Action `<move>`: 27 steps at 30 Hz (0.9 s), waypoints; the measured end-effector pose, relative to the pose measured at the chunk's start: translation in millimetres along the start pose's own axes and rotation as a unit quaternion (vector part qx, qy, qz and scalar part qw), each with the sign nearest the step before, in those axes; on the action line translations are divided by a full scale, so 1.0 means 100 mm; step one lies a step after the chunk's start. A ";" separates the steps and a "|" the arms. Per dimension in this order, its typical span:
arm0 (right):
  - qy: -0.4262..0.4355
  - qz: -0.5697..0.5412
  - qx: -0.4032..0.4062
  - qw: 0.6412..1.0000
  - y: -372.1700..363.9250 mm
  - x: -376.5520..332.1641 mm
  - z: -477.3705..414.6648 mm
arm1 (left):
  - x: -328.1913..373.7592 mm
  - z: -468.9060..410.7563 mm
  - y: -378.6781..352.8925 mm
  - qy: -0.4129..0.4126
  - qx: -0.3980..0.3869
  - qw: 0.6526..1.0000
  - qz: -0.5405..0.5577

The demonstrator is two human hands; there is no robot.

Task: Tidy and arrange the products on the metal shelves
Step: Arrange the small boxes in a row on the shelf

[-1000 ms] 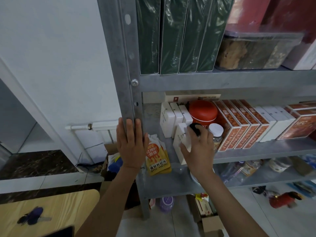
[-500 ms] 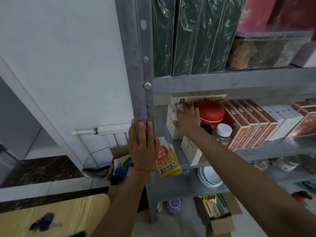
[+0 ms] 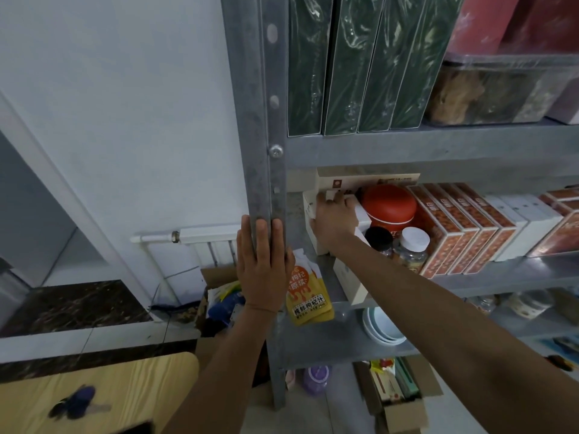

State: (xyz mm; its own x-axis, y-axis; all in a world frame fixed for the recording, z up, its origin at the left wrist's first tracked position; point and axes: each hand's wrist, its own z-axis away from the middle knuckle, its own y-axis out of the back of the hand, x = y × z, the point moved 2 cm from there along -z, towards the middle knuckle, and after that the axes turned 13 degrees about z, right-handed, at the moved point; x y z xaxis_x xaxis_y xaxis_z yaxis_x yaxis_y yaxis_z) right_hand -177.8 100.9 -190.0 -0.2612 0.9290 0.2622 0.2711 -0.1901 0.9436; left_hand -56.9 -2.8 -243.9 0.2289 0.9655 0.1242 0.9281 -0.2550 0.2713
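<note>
The left hand point(image 3: 263, 267) lies flat against the upright post point(image 3: 266, 120) of the metal shelves, fingers straight and together, holding nothing. The right hand point(image 3: 335, 217) reaches into the left end of the middle shelf point(image 3: 501, 274). Its fingers point(image 3: 329, 197) are bent over the far top edge of a row of upright white boxes point(image 3: 360, 214); the thumb is hidden. Behind them a flat beige box point(image 3: 376, 180) stands against the back.

Just right of the white boxes sits a round red tin point(image 3: 390, 205), lid on. In front of it are two small jars: a black-lidded jar point(image 3: 379, 238), its contents too dark to tell, and a clear white-lidded jar point(image 3: 413, 249) holding something yellowish. Next comes a row of orange-patterned cartons point(image 3: 463, 233), then plain white cartons point(image 3: 526, 220). A cream box point(image 3: 354, 286) lies at the shelf's front edge under the right forearm.

On the top shelf, green film-wrapped boxes point(image 3: 354, 64) stand upright beside a clear lidded tub point(image 3: 501, 89) filled with brown dried pieces.

Yellow pouches point(image 3: 308, 292) sit just right of the left hand; whether they rest on the middle or lower shelf I cannot tell. On the lower shelf is a stack of pale bowls point(image 3: 382, 330), nested. On the floor, an open cardboard box point(image 3: 407, 411) holds packets, and a purple-lidded container point(image 3: 316, 374) stands under the shelves.
</note>
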 end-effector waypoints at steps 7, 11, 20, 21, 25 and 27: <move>-0.051 -0.107 0.119 0.986 0.18 0.12 0.01 | 0.02 -0.01 0.04 0.002 -0.018 0.999 -0.040; -0.054 -0.275 0.153 0.948 0.34 0.29 0.18 | 0.04 -0.01 0.05 0.009 -0.022 0.998 -0.056; -0.082 -0.460 0.183 0.865 0.41 0.63 0.66 | 0.06 -0.03 0.13 0.021 -0.046 0.997 -0.063; -0.087 -0.475 0.176 0.858 0.41 0.68 0.71 | 0.07 -0.03 0.13 0.025 -0.053 0.996 -0.070; -0.092 -0.548 0.144 0.819 0.45 0.84 0.94 | 0.20 -0.02 0.20 0.070 -0.093 0.989 -0.091; -0.098 -0.565 0.139 0.807 0.49 0.91 1.04 | 0.37 -0.02 0.28 0.130 -0.088 0.986 -0.056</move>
State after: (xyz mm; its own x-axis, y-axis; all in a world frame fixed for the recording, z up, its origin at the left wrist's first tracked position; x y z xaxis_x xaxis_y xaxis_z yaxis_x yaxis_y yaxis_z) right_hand -92.2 209.0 -140.6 -0.3432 0.4965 -0.7974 0.1665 0.8676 0.4685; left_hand -23.1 26.1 -230.1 0.0236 0.9477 0.3184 0.8729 -0.1748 0.4555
